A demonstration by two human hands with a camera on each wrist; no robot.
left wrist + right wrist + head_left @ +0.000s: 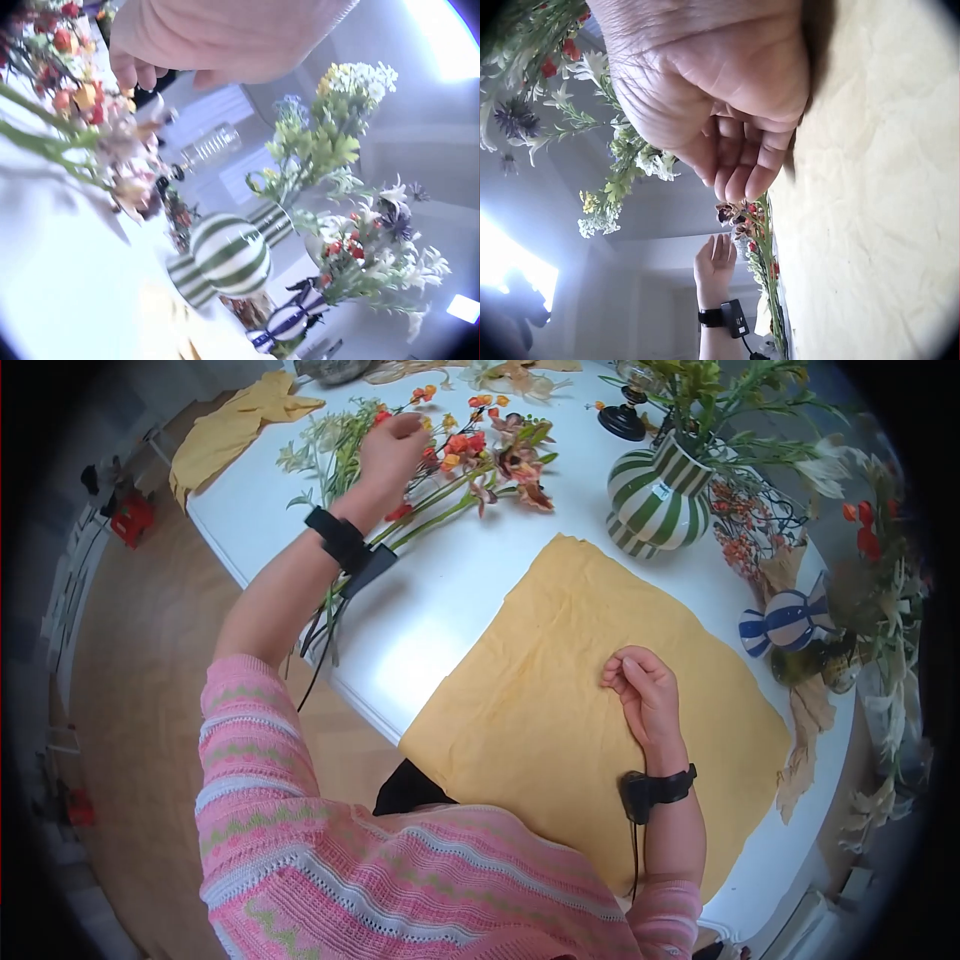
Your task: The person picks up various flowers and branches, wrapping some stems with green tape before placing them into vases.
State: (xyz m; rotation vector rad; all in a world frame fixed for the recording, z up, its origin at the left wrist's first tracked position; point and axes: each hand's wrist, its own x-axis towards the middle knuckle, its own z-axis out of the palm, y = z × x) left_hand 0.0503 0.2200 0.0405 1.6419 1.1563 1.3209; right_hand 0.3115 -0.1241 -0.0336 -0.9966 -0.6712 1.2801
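Note:
A yellow sheet of paper or cloth lies creased over the table's near part. On it rests the right hand, fingers loosely curled, nothing visible in them; the right wrist view shows the same hand side-on against the sheet. The left hand is raised over a spread of cut flowers, and its fingers look relaxed with nothing in them in the right wrist view. Under and beside it are orange-red blossoms, green stems and pinkish-brown orchid-like blooms. Whether its fingertips touch any flower cannot be told.
A green-and-white striped vase with greenery stands at the back right. Beyond the sheet's right edge are a blue-and-white vase and torn brown paper. Another yellow piece hangs over the far left table edge. A dark-based glass object stands behind.

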